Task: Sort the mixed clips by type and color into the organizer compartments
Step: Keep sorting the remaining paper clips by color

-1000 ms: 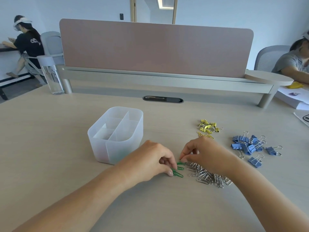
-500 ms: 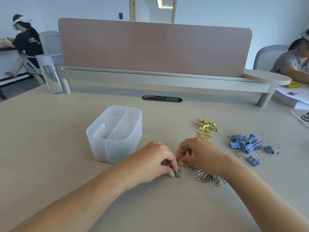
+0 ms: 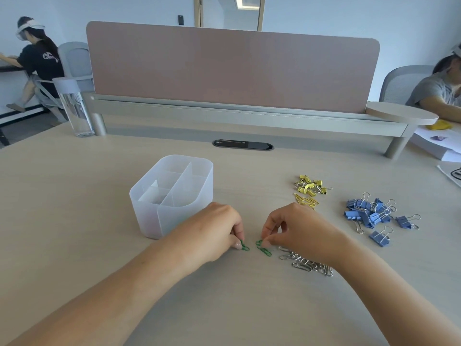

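Note:
A translucent white organizer (image 3: 159, 216) with several compartments stands on the desk, left of centre. My left hand (image 3: 214, 231) rests just in front of it, fingertips pinching green paper clips (image 3: 245, 247). My right hand (image 3: 296, 228) pinches more green paper clips (image 3: 263, 247) a few centimetres to the right. Silver paper clips (image 3: 309, 264) lie in a pile under and behind my right hand. Farther right sit yellow binder clips (image 3: 310, 185), yellow paper clips (image 3: 305, 201) and blue binder clips (image 3: 371, 213).
A clear water bottle (image 3: 74, 108) stands at the back left beside the pink divider's (image 3: 232, 71) shelf. Papers (image 3: 434, 146) lie at the far right. Two other people sit at neighbouring desks. A cable slot (image 3: 243, 144) is set in the desk behind the organizer.
My two hands have drawn slightly apart, each now holding its own green clips; before, their fingertips met over one green bunch. My right hand has shifted off the silver pile.

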